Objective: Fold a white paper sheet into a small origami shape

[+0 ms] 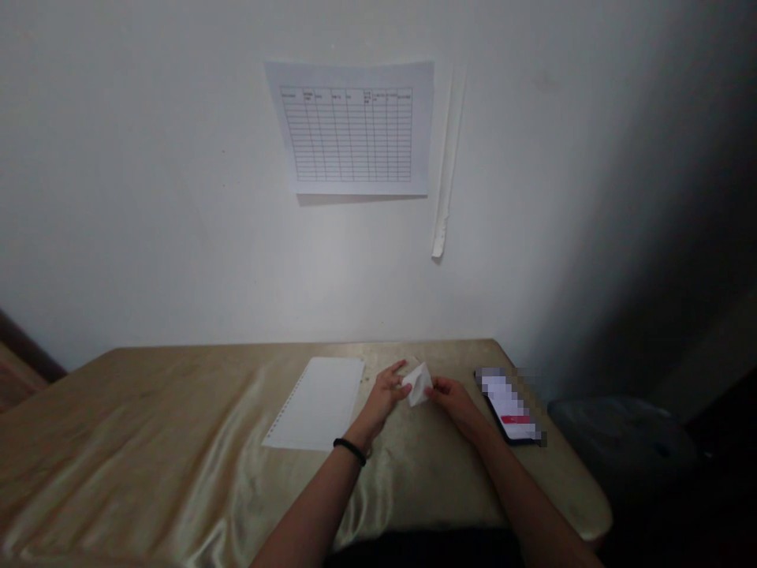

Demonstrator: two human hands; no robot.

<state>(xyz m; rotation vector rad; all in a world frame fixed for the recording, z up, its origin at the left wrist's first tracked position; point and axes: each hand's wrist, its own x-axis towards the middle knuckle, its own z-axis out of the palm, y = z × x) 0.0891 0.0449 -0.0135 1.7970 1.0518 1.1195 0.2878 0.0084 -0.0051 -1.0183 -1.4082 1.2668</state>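
Observation:
A small folded piece of white paper [419, 383] is held between my two hands, just above the table. My left hand [387, 392] pinches its left edge with the thumb in front; some of its other fingers stretch out past the paper. On the other side, my right hand [450, 396] grips the right edge between thumb and fingers. A loose sheet of white paper [319, 402] with punched holes down one side lies flat to the left of my left hand. The fingers behind the folded paper are partly hidden.
A satiny gold-beige cloth [171, 442] with wrinkles covers the table. At the right lies a phone [512, 406] with its screen lit and blurred. A printed table sheet [355, 134] hangs on the wall behind. Beyond the table's right edge sits a dark, bag-like shape [620, 434].

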